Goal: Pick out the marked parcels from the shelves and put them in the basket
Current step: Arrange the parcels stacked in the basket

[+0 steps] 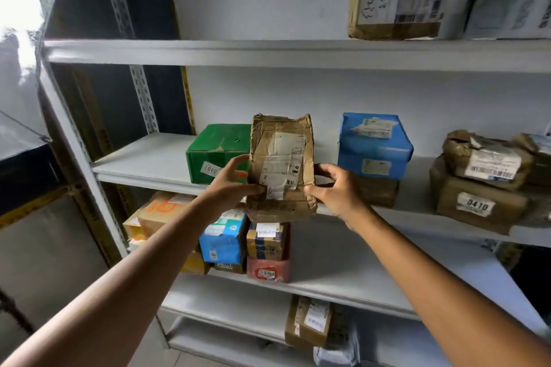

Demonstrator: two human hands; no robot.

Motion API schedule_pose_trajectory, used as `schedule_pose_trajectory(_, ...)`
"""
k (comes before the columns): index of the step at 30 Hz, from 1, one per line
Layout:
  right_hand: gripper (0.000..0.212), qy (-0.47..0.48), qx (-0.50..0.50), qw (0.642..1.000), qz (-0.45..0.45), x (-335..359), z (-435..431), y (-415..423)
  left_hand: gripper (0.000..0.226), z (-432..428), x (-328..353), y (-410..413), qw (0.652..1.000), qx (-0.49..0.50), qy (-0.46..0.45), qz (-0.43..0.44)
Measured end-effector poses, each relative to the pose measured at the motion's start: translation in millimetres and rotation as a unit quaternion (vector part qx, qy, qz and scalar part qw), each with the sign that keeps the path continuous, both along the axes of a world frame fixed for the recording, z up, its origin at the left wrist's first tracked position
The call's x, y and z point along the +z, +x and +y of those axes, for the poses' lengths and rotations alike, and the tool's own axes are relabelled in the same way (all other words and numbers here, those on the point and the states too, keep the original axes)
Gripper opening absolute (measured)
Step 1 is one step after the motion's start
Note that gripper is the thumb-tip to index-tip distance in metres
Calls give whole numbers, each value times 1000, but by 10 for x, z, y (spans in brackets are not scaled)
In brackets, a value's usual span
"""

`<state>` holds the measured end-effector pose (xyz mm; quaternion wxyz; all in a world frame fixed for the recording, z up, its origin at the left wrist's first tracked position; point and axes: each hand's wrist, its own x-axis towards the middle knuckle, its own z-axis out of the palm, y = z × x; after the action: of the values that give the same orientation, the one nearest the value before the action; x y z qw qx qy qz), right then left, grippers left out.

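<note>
Head view: brown parcel gripped between left hand and right hand.

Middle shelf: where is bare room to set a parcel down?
Bare board left of the green box. A gap between it and the blue box, partly hidden by the held parcel. Crowded at right: stacked brown parcels.
</note>
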<state>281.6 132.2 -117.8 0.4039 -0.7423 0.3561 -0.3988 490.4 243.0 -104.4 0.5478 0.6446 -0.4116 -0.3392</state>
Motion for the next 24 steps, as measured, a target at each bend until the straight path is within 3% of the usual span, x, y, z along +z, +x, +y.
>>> schedule_pose_trajectory(10,54,22,-75,997,18,60,-382,660,84,-736,40,752,997,-74,6,-3)
schedule_pose_trajectory(24,48,21,-34,998,45,105,-616,1400,75,-841,61,1417,999,-47,26,0)
